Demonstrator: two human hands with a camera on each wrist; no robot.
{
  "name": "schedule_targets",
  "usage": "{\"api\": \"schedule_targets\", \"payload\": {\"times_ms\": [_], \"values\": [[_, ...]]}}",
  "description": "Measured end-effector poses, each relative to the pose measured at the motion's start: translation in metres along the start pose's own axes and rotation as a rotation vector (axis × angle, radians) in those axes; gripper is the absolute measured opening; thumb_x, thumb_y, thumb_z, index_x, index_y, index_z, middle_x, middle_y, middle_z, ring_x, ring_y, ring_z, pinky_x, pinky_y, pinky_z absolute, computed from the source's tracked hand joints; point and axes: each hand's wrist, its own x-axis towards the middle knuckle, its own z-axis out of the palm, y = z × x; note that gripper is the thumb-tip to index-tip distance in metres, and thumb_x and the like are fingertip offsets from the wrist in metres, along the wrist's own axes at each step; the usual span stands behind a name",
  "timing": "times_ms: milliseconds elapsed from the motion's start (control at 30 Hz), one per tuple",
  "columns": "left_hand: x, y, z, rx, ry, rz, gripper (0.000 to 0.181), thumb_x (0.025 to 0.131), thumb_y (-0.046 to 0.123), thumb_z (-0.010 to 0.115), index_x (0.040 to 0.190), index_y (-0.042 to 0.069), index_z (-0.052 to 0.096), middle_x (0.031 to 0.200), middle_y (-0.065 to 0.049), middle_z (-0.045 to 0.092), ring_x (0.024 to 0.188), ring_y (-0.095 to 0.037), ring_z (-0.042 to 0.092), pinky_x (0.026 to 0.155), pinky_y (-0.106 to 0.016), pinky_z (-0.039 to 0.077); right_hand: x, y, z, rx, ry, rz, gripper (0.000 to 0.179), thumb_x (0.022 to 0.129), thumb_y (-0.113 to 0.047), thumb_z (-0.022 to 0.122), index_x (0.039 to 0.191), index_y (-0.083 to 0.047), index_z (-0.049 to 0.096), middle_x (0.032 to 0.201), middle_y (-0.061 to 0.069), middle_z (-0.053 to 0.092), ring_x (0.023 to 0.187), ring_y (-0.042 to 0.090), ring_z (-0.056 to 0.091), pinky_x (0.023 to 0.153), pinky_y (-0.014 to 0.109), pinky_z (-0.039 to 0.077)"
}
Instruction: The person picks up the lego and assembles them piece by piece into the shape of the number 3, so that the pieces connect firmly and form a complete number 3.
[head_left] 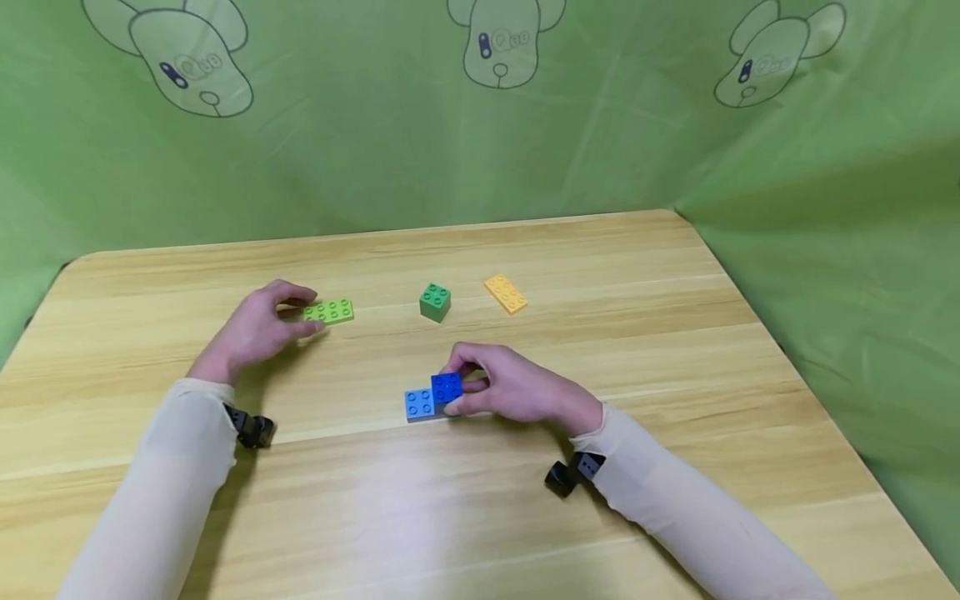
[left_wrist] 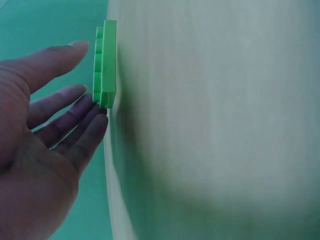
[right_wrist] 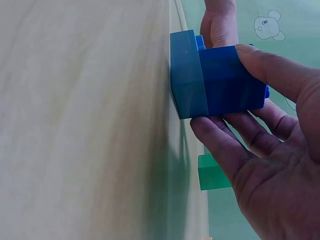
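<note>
Over the middle of the table my right hand (head_left: 517, 383) pinches a dark blue toy brick (head_left: 446, 387) between thumb and fingers. That brick sits upright on the right end of a longer, lighter blue brick (head_left: 418, 404), whose left-end studs stay uncovered. The right wrist view shows the dark blue brick (right_wrist: 232, 77) flush against the lighter blue one (right_wrist: 187, 75). To the left, my left hand (head_left: 258, 329) is at a flat light green brick (head_left: 333, 311), thumb and fingers loosely spread about its left end. In the left wrist view the thumb (left_wrist: 65, 60) stands apart from this brick (left_wrist: 108, 65).
Farther back on the wooden table (head_left: 360, 517) stands a green cube-shaped brick (head_left: 435, 302). A flat orange-yellow brick (head_left: 506, 293) lies to its right. Green cloth (head_left: 375, 150) with printed animal heads hangs behind the table and along the right side.
</note>
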Motion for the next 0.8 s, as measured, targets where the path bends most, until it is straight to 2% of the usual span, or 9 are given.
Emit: {"api": "schedule_targets", "payload": {"times_ms": [167,333,800], "values": [[0.006,0.002,0.001,0.043,-0.025,-0.005,0.056,0.088,0.019,0.075,0.133,-0.005,0.052,0.127,-0.02,0.049,0.115,-0.037,0.05,0.1,-0.052,0.041,0.0,0.0,0.0,0.001,0.0,0.01,0.027,0.085,-0.016,0.079,0.103,-0.011,0.06,0.108,0.004,0.062,0.104,0.02,0.059,0.09,0.027,0.052],[0.011,0.003,0.001,0.072,-0.04,0.0,0.05,0.087,0.015,0.075,0.129,-0.005,0.055,0.123,-0.019,0.049,0.111,-0.035,0.049,0.097,-0.05,0.041,0.001,-0.001,0.0,-0.007,-0.009,0.02,0.027,0.085,-0.016,0.079,0.103,-0.011,0.059,0.109,0.004,0.062,0.105,0.02,0.06,0.089,0.026,0.052],[0.014,0.001,0.003,0.083,-0.023,0.021,0.038,0.087,0.006,0.073,0.122,-0.005,0.061,0.117,-0.018,0.055,0.107,-0.034,0.05,0.095,-0.048,0.042,0.001,-0.003,-0.002,-0.043,-0.013,0.023,0.027,0.086,-0.019,0.079,0.103,-0.013,0.06,0.108,0.002,0.062,0.103,0.019,0.058,0.09,0.028,0.052]]}}
